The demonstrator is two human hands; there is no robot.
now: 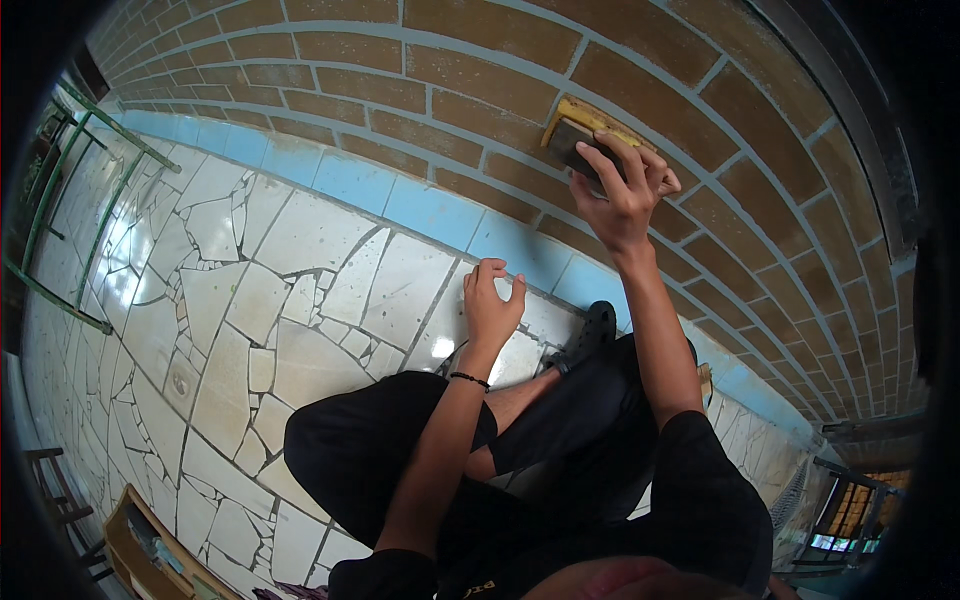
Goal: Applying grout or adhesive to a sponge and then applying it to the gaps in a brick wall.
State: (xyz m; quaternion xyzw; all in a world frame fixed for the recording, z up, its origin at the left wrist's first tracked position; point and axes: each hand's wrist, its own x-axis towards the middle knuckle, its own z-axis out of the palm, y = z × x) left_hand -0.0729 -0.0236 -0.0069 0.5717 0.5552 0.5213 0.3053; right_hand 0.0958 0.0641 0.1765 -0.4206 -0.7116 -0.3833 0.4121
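Observation:
My right hand point(625, 195) is up at the brick-patterned wall point(480, 110), fingers and thumb closed on a rectangular block point(570, 140). The block has a dark back and a thick yellow layer that lies against the wall; whether that layer is sponge or bristles I cannot tell. Lower and to the left, my left hand point(490, 310) hangs above the tiled floor near my knee. Its fingers are loosely curled with the thumb apart, and nothing shows in it. A dark thin bracelet circles that wrist.
Light blue tiles point(430, 210) run along the wall's foot. Pale broken-stone tiles point(290, 300) cover the floor. My folded legs and a dark clog point(590, 335) are close to the wall. A green metal frame point(60, 290) stands far left; an open box point(150, 550) is at lower left.

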